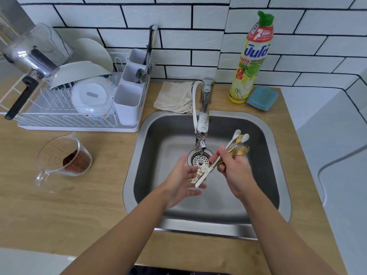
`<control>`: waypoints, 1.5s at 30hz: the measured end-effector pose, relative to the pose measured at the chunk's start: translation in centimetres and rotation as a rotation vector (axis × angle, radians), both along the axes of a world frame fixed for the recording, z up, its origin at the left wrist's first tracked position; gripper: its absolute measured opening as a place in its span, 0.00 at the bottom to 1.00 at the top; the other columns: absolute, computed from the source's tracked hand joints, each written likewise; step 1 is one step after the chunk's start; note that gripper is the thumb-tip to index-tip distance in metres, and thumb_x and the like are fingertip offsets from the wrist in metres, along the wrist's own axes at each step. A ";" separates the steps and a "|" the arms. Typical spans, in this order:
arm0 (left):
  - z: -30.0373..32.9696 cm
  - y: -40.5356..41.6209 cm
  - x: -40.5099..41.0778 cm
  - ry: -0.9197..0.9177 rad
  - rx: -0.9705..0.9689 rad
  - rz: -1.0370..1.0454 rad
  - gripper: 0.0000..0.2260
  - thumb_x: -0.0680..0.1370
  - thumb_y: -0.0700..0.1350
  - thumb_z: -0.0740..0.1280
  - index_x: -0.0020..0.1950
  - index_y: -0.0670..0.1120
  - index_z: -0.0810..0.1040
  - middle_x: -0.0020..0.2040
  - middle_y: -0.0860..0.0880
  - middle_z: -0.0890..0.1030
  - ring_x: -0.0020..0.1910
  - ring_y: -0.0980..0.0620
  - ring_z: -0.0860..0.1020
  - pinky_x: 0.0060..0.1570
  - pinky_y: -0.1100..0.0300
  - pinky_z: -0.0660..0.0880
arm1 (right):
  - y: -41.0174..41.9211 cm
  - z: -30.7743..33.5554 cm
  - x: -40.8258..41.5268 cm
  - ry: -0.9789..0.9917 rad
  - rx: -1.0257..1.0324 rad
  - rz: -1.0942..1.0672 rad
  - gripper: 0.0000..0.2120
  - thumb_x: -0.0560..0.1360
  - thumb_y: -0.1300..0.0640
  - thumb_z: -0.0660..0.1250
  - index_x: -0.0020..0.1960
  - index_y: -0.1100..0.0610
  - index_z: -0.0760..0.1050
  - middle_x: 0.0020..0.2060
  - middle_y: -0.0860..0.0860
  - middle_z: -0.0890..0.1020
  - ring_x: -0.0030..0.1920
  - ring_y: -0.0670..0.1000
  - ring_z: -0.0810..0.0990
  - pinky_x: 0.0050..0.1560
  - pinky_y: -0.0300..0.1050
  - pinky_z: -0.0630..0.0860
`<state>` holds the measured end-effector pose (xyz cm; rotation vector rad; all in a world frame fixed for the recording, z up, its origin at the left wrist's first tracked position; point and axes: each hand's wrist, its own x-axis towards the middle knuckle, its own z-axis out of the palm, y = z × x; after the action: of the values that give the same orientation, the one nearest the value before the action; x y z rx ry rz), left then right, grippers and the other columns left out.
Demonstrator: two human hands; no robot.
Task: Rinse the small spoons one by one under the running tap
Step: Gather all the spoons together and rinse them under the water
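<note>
Over a rounded square steel sink [264, 135], the right hand [234, 169] is gripping a bundle of small spoons [237, 144], gold and white, their oval bowls fanning up and away toward the sink's far right corner, handles slanting down-left toward the drain [200, 159]. The left hand [182, 181] is lying spread, palm up, beneath the flower-patterned handle ends. A chrome tap [204, 116] is standing over the drain; I cannot tell if water is running. Left of the sink, a clear measuring jug [61, 157] is holding brown grounds, and a white wire rack [79, 108] is holding bowls and cutlery.
</note>
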<state>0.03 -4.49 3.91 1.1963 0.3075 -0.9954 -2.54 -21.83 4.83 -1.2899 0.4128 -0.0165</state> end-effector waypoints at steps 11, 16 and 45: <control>0.7 -2.4 0.4 0.094 -0.150 0.712 0.40 0.77 0.72 0.51 0.65 0.37 0.74 0.59 0.37 0.82 0.58 0.40 0.83 0.61 0.46 0.77 | 2.6 -0.6 -0.4 -0.002 -0.148 -0.079 0.16 0.82 0.53 0.67 0.39 0.58 0.85 0.34 0.56 0.86 0.28 0.44 0.77 0.33 0.36 0.75; 1.6 -3.1 0.8 0.013 -0.068 0.723 0.39 0.77 0.71 0.51 0.65 0.38 0.75 0.56 0.40 0.83 0.59 0.41 0.81 0.52 0.52 0.78 | 3.6 -1.5 -0.7 -0.002 -0.107 -0.068 0.17 0.83 0.54 0.66 0.44 0.63 0.84 0.41 0.61 0.87 0.30 0.46 0.76 0.35 0.39 0.76; 15.3 8.0 10.3 -0.606 -0.005 0.898 0.24 0.84 0.60 0.50 0.56 0.43 0.76 0.49 0.45 0.83 0.53 0.48 0.81 0.60 0.56 0.74 | 8.7 18.1 10.7 -0.421 -0.244 0.031 0.16 0.84 0.52 0.64 0.42 0.54 0.85 0.39 0.53 0.88 0.30 0.47 0.79 0.35 0.41 0.77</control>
<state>10.32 3.52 19.18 1.1205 0.3067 0.1516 8.19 -13.11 22.92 -1.4891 0.0281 -0.3157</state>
